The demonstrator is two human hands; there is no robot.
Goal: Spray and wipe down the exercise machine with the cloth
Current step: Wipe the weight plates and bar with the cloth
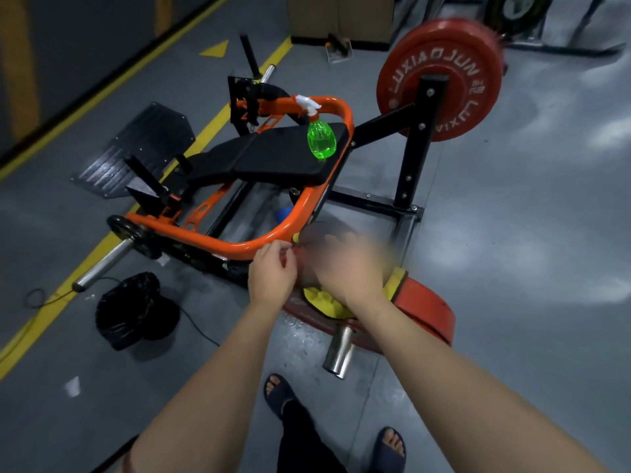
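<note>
At near orange bend of exercise machine (235, 248): left hand (271, 271) with fingers curled, hold unclear; right hand (345, 268) motion-blurred, finger state impossible to tell, over yellow cloth (322, 302) draped on red weight plate (426, 308). Green spray bottle (321, 139) standing on black seat pad (273, 158).

Spray bottle (321, 139) stands on seat pad (273, 158) of machine (307, 213); weight plate (444, 80) behind, to rt; bin (136, 310) on floor (512, 233) at front-left; cloth (324, 300) against second plate (426, 308), nearest camera.
</note>
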